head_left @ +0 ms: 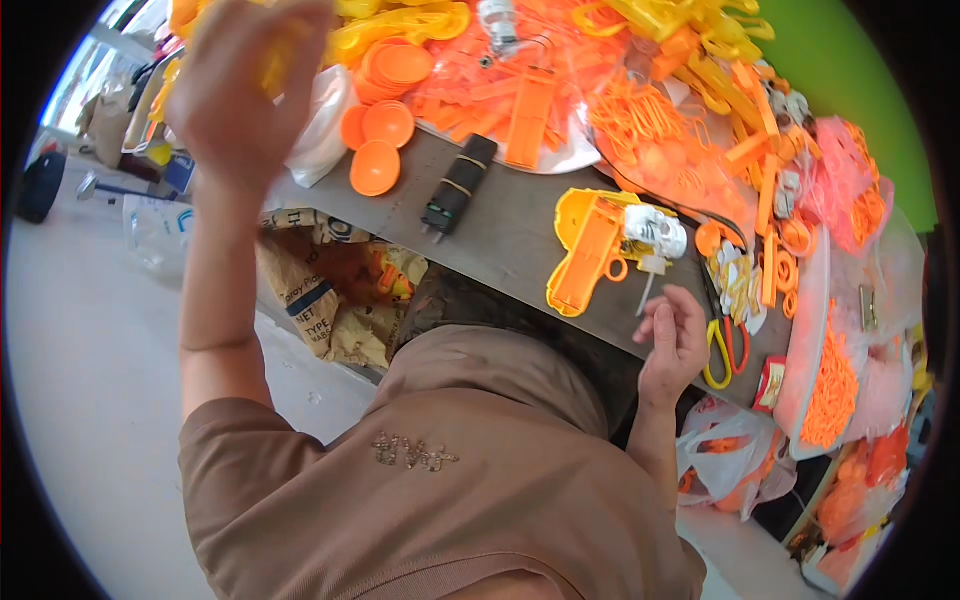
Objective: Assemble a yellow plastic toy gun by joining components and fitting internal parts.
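My left hand (pixel 232 105) is raised at the upper left, in front of a heap of yellow plastic parts (pixel 400 32). Motion smears its fingers, and yellow shows between them, so I cannot make out whether it holds anything. On the grey table (pixel 500 245) lies a yellow gun-shaped shell half (pixel 568 222). An orange piece (pixel 590 258) and a white mechanism (pixel 655 232) sit in it, with a thin translucent tube (pixel 647 290) sticking out towards me. Beside the tube, my right hand (pixel 673 348) hovers palm up, its fingers loosely bent and apart, with nothing visible in it.
A black block with bands (pixel 460 182) and orange round cups (pixel 376 168) lie on the left. Orange parts pile up behind. At right are yellow-handled scissors (pixel 716 355) and a bin of orange pieces (pixel 828 385). A paper sack (pixel 300 290) stands open below the table edge.
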`<state>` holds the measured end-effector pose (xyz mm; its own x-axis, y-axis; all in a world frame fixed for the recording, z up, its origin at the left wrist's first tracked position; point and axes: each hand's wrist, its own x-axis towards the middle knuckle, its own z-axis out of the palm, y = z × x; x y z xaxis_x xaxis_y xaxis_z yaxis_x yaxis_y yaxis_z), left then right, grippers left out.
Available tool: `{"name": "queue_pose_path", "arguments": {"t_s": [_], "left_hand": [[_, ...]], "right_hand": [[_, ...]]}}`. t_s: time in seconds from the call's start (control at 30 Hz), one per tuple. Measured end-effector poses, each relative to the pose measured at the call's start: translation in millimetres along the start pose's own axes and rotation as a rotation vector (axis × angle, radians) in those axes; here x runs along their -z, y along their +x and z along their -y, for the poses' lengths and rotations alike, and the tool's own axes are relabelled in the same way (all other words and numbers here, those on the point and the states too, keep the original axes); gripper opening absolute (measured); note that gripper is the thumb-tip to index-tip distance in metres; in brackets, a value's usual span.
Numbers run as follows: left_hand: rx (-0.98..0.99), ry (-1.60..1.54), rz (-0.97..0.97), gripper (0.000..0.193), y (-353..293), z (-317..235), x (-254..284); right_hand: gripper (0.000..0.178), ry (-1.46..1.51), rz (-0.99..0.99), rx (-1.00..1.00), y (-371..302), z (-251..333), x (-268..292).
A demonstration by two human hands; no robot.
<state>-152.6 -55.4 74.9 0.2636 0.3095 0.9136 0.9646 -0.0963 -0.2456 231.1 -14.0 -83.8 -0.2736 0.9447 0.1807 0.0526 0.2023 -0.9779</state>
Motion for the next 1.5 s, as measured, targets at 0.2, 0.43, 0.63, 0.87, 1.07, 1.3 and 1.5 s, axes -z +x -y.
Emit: {"name": "queue_pose_path", "arguments": {"t_s": [0.2,0.43,0.63,0.87,1.07,1.3,1.5], "left_hand": [[-0.413,-0.647,0.257,0.019,-16,-153,2],[-0.422,-1.185,0.448,0.035,-23,-187,-14],[0.352,-1.139,0.873,0.065,-28,-170,-38],[0.580,-0.957,0.727,0.064,-49,-156,-84],[0.488,-0.907,0.776,0.061,-57,-166,-100],[0.481,-0.873,0.830,0.062,-59,-173,-101],[0.571,-0.918,0.831,0.062,-61,-174,-100]], "right_hand": [[0.067,0.854,0.170,-0.272,12,56,-30],[0.048,0.790,0.191,-0.322,9,39,0],[0.052,0.696,0.213,-0.222,15,32,-3],[0.050,0.110,-0.121,0.047,52,11,15],[0.027,0.039,-0.139,-0.159,47,-1,12],[0.032,0.009,-0.110,-0.210,45,-3,6],[0.035,-0.033,-0.037,-0.251,44,0,5]]}}
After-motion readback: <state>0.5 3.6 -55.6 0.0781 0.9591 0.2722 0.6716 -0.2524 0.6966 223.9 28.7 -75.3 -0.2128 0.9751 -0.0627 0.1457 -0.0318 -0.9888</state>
